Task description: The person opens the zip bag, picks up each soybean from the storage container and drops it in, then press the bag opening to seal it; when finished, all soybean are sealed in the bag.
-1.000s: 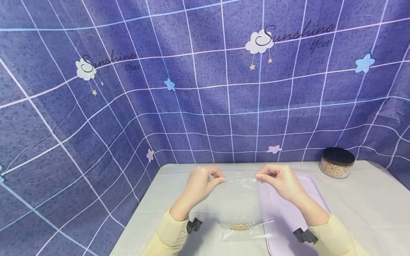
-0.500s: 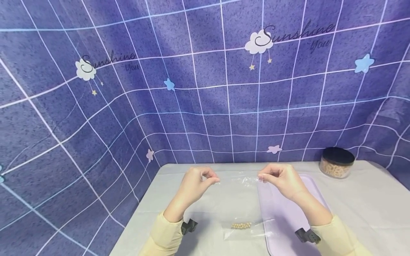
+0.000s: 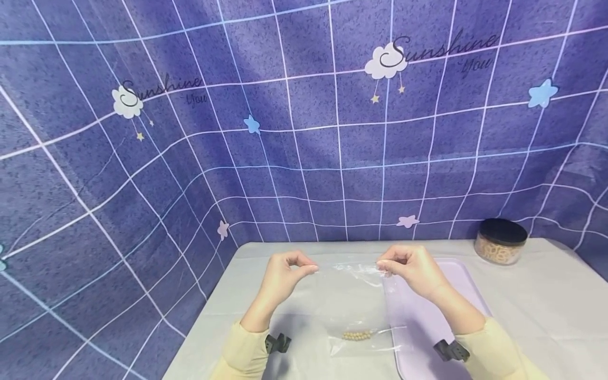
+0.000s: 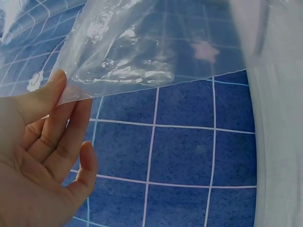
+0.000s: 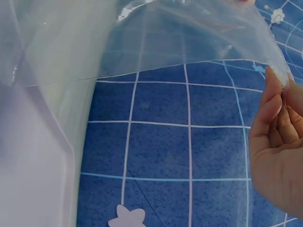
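Note:
A clear plastic bag [image 3: 350,298] hangs between my two hands over the table, its top edge stretched from one to the other. Several small round yellowish balls [image 3: 356,335] lie in a row near its lower end. My left hand [image 3: 281,275] pinches the left top corner between thumb and fingers. In the left wrist view the thumb lies over the thin film [image 4: 128,56], and the little finger is held away. The right top corner is pinched by my right hand [image 3: 412,268], fingertips pressed together on the film in the right wrist view.
Under and beside my right arm lies a pale purple tray [image 3: 427,311], partly overlapped by the bag. A clear jar [image 3: 500,243] with a black lid, filled with ring-shaped pieces, stands at the back right. A purple gridded curtain [image 3: 304,132] rises behind the white-covered table [image 3: 537,311].
My left hand has moved left, widening the gap between the hands. The right hand shifted slightly right, then back left. Both keep their pinch on the plastic bag.

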Action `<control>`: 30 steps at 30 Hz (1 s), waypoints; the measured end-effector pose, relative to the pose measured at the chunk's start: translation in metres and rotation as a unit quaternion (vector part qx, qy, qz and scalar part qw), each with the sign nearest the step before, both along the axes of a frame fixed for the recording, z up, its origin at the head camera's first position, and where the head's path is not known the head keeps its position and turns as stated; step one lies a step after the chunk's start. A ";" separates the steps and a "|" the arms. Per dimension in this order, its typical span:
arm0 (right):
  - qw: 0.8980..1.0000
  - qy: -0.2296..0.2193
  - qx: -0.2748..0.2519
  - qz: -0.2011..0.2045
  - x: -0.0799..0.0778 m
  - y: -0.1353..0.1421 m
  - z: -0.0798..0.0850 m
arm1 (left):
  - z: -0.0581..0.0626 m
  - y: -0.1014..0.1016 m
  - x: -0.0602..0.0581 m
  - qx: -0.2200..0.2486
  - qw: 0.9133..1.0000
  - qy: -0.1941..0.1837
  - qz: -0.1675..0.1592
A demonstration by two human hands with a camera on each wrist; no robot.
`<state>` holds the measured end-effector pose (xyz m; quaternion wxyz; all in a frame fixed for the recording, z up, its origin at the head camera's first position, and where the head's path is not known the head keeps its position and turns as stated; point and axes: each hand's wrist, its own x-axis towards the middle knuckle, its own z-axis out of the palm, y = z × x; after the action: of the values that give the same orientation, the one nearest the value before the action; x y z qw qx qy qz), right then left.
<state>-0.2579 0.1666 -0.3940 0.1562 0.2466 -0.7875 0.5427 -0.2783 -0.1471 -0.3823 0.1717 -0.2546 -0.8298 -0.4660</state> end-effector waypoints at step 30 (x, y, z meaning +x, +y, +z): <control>0.945 -0.323 -0.050 0.031 -0.052 0.033 -0.067 | -0.081 0.022 -0.095 -0.043 0.959 -0.279 0.030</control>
<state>-0.3094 0.1995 -0.4605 -0.1113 0.0739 -0.7599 0.6362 -0.3736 -0.1255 -0.4630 -0.0640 -0.0959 -0.8712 -0.4772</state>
